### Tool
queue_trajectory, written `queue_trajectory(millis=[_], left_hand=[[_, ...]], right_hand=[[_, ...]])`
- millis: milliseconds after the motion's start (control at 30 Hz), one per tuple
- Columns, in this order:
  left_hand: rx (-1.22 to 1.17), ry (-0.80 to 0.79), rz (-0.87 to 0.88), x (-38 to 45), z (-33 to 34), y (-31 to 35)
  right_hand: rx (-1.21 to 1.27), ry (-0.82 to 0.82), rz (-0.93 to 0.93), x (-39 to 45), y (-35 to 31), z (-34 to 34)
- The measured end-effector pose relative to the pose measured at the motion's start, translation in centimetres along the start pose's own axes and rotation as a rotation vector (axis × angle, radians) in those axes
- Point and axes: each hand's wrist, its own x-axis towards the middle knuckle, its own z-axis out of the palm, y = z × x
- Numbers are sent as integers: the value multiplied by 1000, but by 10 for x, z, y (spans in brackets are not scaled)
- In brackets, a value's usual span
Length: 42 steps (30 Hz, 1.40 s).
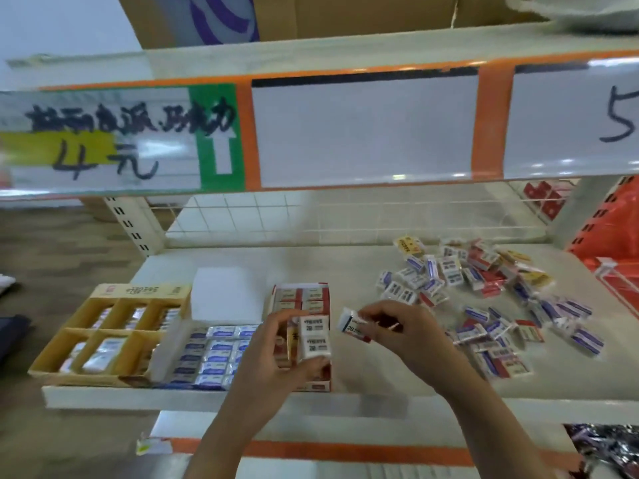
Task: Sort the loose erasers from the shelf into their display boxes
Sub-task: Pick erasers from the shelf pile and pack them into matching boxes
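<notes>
Head view, looking down onto a white shelf [242, 267]: at the far left sits a tan display box [103, 330] split into six compartments, each holding wrapped erasers; just beside it on the right lies a white display box [207, 354] packed with blue-and-white erasers in rows, its white lid standing up behind; next comes a red display box [301, 299] with white-labelled erasers lined up at its far end. Over the near part of that red box the left hand [276, 354] grips a short stack of two white erasers [314, 337] marked 2B, thumb at the bottom of the stack and fingers curled round the far side; whether the stack rests on the box I cannot tell. Just to the right, the right hand [404, 330] pinches a single eraser [352, 323] between thumb and fingertips, held above the shelf close beside the stack but apart from it. Farther right, a loose pile of erasers [484, 299] in blue, red and yellow wrappers spreads across the shelf surface toward its right end; at the far right edge hangs an orange-red bag [619, 236]. Across the top runs a price rail [345, 126] with a handwritten label at its left.
</notes>
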Motion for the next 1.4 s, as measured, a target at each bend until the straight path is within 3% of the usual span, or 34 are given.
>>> queue_trajectory(millis=[400, 833, 1100, 1400], left_hand=[[100, 37, -55, -2, -60, -35], [208, 92, 76, 3, -86, -41], [213, 43, 52, 9, -99, -54], [200, 19, 24, 15, -109, -58]], right_hand=[[-152, -132, 3, 22, -22, 53], [-314, -181, 3, 34, -35, 94], [-431, -87, -57, 31, -28, 113], [-540, -92, -107, 22, -26, 114]])
